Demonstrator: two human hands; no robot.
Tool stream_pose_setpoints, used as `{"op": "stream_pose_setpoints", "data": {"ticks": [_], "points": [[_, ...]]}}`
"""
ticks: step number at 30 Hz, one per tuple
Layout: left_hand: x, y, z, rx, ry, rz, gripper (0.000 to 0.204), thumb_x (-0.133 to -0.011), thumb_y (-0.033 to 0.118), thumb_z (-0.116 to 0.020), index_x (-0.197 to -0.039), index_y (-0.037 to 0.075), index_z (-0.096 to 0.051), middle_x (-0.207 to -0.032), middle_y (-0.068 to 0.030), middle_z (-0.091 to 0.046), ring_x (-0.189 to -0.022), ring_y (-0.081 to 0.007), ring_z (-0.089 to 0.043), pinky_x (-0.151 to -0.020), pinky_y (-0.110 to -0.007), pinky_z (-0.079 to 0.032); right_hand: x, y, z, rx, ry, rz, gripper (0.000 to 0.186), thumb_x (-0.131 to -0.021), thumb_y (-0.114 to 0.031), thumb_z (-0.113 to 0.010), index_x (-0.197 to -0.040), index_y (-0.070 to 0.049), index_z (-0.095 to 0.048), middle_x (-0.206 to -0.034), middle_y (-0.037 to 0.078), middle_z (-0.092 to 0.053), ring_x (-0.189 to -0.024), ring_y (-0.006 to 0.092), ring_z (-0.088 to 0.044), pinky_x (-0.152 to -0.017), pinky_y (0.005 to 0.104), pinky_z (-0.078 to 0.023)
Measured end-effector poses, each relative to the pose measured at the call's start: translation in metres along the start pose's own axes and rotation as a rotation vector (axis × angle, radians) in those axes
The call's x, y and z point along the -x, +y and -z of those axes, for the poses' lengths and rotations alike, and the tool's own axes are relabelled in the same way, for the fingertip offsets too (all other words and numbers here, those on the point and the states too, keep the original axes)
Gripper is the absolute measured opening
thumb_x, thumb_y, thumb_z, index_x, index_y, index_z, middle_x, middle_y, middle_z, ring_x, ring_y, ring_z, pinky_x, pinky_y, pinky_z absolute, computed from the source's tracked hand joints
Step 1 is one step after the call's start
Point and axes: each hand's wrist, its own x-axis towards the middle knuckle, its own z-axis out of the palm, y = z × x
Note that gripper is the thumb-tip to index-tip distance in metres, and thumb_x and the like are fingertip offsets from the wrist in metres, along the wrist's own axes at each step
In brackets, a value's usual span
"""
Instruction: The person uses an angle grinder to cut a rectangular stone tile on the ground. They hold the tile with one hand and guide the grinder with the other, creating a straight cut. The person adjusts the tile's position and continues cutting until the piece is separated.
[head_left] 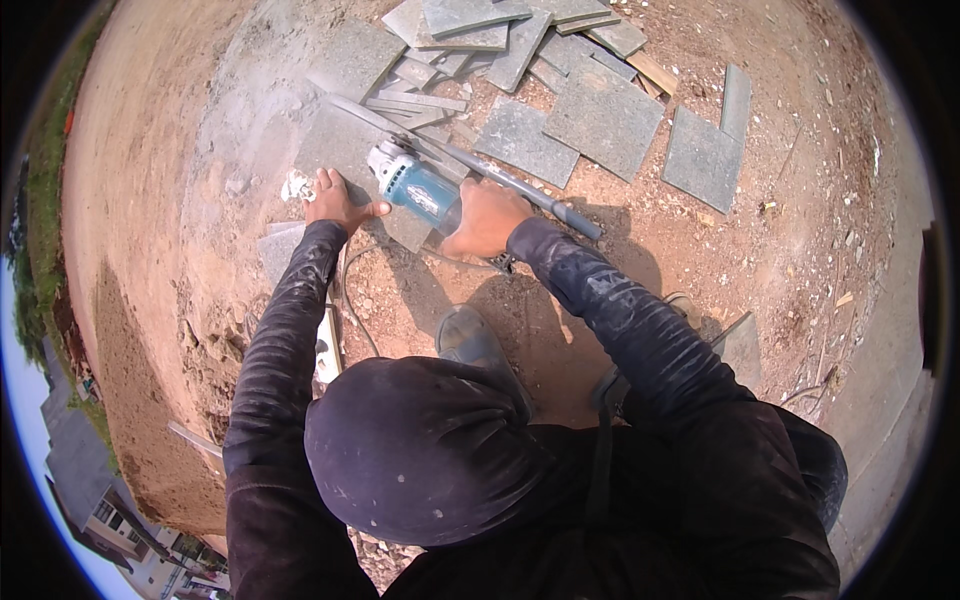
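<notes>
In the head view I see the right hand (pixel 490 218) wrapped around the teal angle grinder (pixel 420 190), which sits over a grey slab (pixel 338 138) near a grey bar (pixel 540 198), while the left hand (pixel 338 207) rests spread against that slab

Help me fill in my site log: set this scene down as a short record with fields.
Setting: outdoors, reddish-brown ground
Tool: teal angle grinder
Right grip: closed around the angle grinder's rear end
Left grip: fingers spread at the edge of a grey slab
Beside left grip: white crumpled item, identity unclear
Loose material: grey slabs, some overlapping, some lying apart
Long item: grey pipe, just beyond the right grip
Unclear: whether the grinder's disc touches the slab
</notes>
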Motion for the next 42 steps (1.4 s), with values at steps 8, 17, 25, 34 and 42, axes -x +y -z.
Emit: {"op": "stream_pose_setpoints", "data": {"ticks": [8,17,25,34,42], "points": [[0.001,0.006,0.005,-0.038,-0.034,0.013,0.134,-0.049,0.077,-0.072,-0.139,-0.012,-0.027,-0.148,-0.0297,-0.026,-0.138,-0.0387,-0.029,-0.108,-0.055,-0.030,0.001,-0.002,0.005,-0.007,-0.033,-0.010,0.073,-0.060,-0.040,-0.076,-0.113,0.006,-0.057,-0.110,0.026,-0.063,-0.104,0.0371,-0.062,-0.092,0.0403,-0.049],[0.001,0.003,0.004,-0.036,-0.023,0.004,0.135,-0.048,0.079,-0.071,-0.138,-0.012,-0.027,-0.148,-0.0295,-0.026,-0.138,-0.0385,-0.029,-0.109,-0.055,-0.028,0.005,-0.002,0.002,-0.005,-0.018,-0.028,0.074,-0.059,-0.039,-0.075,-0.113,0.007,-0.056,-0.111,0.026,-0.062,-0.107,0.0369,-0.060,-0.093,0.0408,-0.048],[0.003,0.006,0.008,-0.012,-0.014,0.006,0.132,-0.050,0.075,-0.074,-0.137,-0.012,-0.029,-0.148,-0.0295,-0.027,-0.138,-0.0383,-0.030,-0.109,-0.053,-0.030,0.008,0.002,0.000,0.002,0.027,-0.005,0.073,-0.059,-0.039,-0.074,-0.113,0.007,-0.056,-0.109,0.026,-0.062,-0.105,0.0369,-0.060,-0.092,0.0404,-0.048],[0.003,0.006,0.007,-0.018,0.001,0.011,0.128,-0.050,0.072,-0.077,-0.136,-0.012,-0.031,-0.147,-0.0293,-0.029,-0.137,-0.0382,-0.031,-0.107,-0.049,-0.035,0.012,0.006,0.000,0.007,0.011,0.015,0.069,-0.060,-0.038,-0.074,-0.110,0.006,-0.057,-0.107,0.025,-0.063,-0.103,0.0368,-0.061,-0.090,0.0399,-0.049],[0.003,0.006,0.008,-0.010,-0.011,0.016,0.130,-0.049,0.072,-0.077,-0.136,-0.012,-0.031,-0.147,-0.0286,-0.029,-0.137,-0.0376,-0.031,-0.106,-0.050,-0.035,0.013,0.005,0.000,-0.001,0.006,-0.004,0.069,-0.060,-0.037,-0.074,-0.111,0.006,-0.056,-0.109,0.026,-0.063,-0.105,0.0375,-0.061,-0.092,0.0398,-0.049]]}}
